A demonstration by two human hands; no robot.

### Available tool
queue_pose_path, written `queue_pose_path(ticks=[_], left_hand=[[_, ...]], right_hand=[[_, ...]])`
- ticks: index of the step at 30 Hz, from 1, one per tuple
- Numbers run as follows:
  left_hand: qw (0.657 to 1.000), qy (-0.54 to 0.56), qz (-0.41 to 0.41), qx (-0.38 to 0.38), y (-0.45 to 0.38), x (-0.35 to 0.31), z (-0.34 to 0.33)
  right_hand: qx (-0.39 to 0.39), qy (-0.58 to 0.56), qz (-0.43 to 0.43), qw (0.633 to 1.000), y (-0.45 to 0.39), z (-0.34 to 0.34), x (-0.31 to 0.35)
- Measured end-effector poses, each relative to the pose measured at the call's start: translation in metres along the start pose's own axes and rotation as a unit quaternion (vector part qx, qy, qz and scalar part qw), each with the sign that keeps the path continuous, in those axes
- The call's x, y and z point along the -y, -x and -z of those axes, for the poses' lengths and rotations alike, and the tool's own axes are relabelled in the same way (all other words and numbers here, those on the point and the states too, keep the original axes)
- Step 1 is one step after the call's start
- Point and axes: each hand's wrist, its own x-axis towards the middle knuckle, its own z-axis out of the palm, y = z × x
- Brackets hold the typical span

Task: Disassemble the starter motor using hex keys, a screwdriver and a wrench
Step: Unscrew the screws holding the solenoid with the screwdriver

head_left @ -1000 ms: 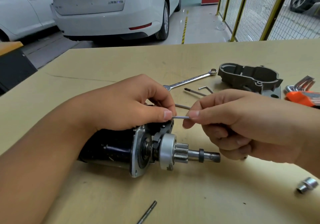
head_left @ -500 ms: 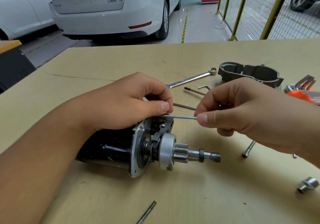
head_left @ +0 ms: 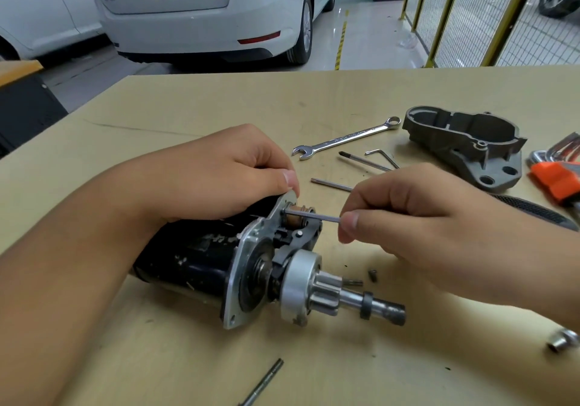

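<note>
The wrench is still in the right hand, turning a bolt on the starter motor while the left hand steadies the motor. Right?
Wrong tool. The head view shows the right hand pinching a thin hex key; the wrench lies on the table. The left hand does steady the starter motor.

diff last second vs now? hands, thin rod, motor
The right hand, pinching the thin rod throughout, drew it rightward, so more of it shows between the hands. The left hand let go of the rod; its thumb now rests at the flange edge while it holds the starter motor. Unchanged: motor lying on the table, wrench and grey housing behind.
</note>
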Motion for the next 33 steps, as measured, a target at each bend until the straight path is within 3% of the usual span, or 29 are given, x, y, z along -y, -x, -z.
queue_pose_path(ticks=[7, 16, 33], left_hand=[[1.0, 0.011, -0.018, 0.018, -0.0008, 0.0008, -0.0017], [0.999, 0.024, -0.023, 0.016, -0.0019, 0.0005, -0.0017], [0.999, 0.035, -0.016, 0.018, -0.003, 0.0029, -0.004]], right_hand=[[0.007, -0.079, -0.018, 0.997, -0.0015, -0.0021, -0.006], [0.005, -0.032, 0.004, 0.999, -0.0013, -0.0075, -0.0074], [-0.025, -0.047, 0.01, 0.999, -0.0004, -0.0083, -0.0054]])
